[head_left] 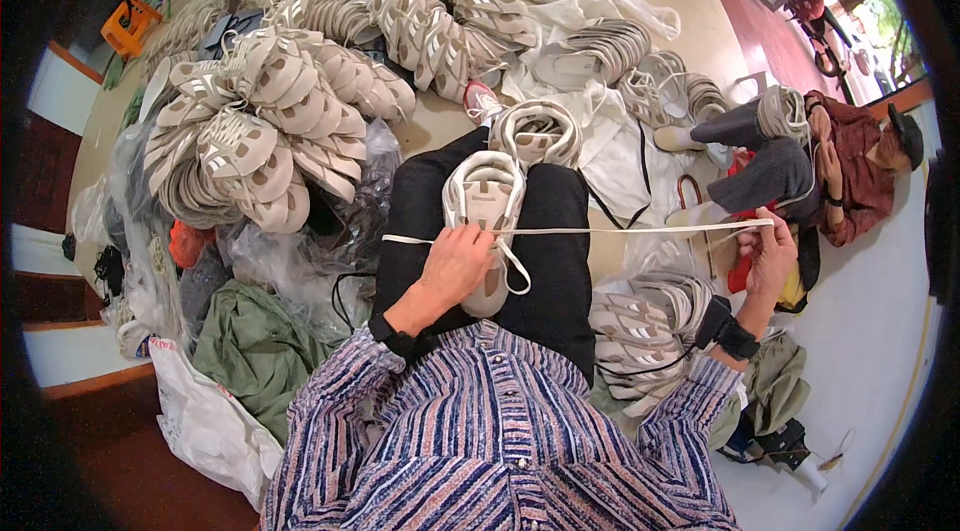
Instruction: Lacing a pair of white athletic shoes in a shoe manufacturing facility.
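Note:
A beige shoe upper (484,193) lies across my lap, on my black trousers. My left hand (458,263) is closed over its lacing area, pressing on it; what the fingertips pinch is partly hidden. From there a white shoelace (620,230) runs taut to the right. Its far end is pinched in my right hand (770,253), held out well to the side. A second stretch of lace sticks out to the left of my left hand, and a loose loop hangs beside the upper. Just beyond my knees sits a bundle of more shoe uppers (537,134).
Large piles of stacked uppers (255,131) lie at the left and far side. Another stack (640,336) is near my right elbow. Plastic bags and green cloth (255,351) lie at left. At right, a seated person (865,166) in a dark red shirt holds uppers.

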Available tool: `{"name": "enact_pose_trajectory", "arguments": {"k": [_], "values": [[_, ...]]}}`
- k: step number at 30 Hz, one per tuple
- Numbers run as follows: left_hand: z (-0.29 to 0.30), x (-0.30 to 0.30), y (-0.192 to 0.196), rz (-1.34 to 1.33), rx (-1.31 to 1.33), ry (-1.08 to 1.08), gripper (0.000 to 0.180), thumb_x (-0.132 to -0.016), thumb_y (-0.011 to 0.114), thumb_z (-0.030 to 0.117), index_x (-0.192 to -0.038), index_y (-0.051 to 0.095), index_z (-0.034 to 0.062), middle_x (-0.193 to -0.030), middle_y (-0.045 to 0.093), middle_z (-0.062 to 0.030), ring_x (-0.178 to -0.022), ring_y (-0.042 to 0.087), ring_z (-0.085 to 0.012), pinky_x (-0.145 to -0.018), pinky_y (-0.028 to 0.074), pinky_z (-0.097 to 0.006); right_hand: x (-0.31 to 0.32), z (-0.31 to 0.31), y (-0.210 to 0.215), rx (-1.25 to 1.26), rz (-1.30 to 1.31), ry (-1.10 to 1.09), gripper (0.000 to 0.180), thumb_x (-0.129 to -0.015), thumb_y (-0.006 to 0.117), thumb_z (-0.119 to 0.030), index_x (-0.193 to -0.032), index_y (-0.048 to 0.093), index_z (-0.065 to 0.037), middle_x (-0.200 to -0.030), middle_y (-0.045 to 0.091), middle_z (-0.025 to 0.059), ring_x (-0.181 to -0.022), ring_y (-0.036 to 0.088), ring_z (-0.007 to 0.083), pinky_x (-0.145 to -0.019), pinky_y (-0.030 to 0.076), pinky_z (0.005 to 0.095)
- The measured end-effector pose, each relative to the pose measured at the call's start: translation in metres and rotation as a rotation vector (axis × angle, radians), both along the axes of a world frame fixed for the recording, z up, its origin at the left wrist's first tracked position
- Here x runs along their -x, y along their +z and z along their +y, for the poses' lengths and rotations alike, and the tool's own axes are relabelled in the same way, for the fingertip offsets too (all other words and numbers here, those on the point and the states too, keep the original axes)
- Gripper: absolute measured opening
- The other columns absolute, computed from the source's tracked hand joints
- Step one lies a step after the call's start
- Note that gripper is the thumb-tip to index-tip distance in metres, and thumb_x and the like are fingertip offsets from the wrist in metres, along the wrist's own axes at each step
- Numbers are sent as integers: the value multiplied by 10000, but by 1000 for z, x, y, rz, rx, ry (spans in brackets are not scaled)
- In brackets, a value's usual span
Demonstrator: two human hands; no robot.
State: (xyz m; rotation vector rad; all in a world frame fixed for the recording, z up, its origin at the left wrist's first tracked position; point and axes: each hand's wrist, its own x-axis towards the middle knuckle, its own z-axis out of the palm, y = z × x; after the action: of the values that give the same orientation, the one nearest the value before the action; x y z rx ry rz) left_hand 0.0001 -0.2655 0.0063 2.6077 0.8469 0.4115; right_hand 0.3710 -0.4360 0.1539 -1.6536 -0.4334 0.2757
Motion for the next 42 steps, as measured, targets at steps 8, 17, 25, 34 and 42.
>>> {"name": "enact_pose_trajectory", "arguments": {"k": [8, 17, 25, 34, 42], "values": [[1, 13, -10, -229, -98, -295, 259, -705, 589, 78, -956, 549, 28, -1009, 511, -106, -976, 497, -268, -826, 405, -372, 23, 24, -55, 237, -444, 32, 586, -743, 638, -27, -1284, 414, 6, -1263, 458, 145, -1160, 459, 256, -960, 368, 344], [-6, 24, -8, -50, 146, -149, 174, -766, 563, 103, -915, 496, 41, -940, 520, -131, -882, 537, -326, -736, 427, -397, 173, 83, -123, 395, -303, 813, 245, -766, 591, -81, -1005, 596, -26, -914, 633, 163, -856, 609, 313, -767, 477, 376], [48, 56, 42, -273, 320, 121, 171, -865, 502, 160, -834, 527, -6, -714, 573, -150, -636, 569, -342, -576, 445, -400, 193, 96, -145, 545, -217, 959, 158, -804, 560, -31, -949, 546, 27, -746, 617, 114, -561, 589, 166, -555, 480, 299], [61, 36, 67, -465, -275, 275, 56, -793, 600, 118, -825, 591, 72, -782, 580, -86, -765, 546, -259, -723, 378, -385, 216, 104, -160, 292, -538, 996, 151, -823, 552, -76, -944, 589, 5, -790, 622, 141, -751, 610, 252, -716, 484, 330], [-7, -5, -10, -176, 16, 69, 163, -720, 667, 157, -824, 568, 79, -789, 566, -73, -800, 552, -252, -708, 397, -367, 199, 98, -145, 366, 34, 782, 110, -858, 580, -93, -939, 564, -20, -733, 599, 51, -565, 571, 69, -441, 450, 209]]}}
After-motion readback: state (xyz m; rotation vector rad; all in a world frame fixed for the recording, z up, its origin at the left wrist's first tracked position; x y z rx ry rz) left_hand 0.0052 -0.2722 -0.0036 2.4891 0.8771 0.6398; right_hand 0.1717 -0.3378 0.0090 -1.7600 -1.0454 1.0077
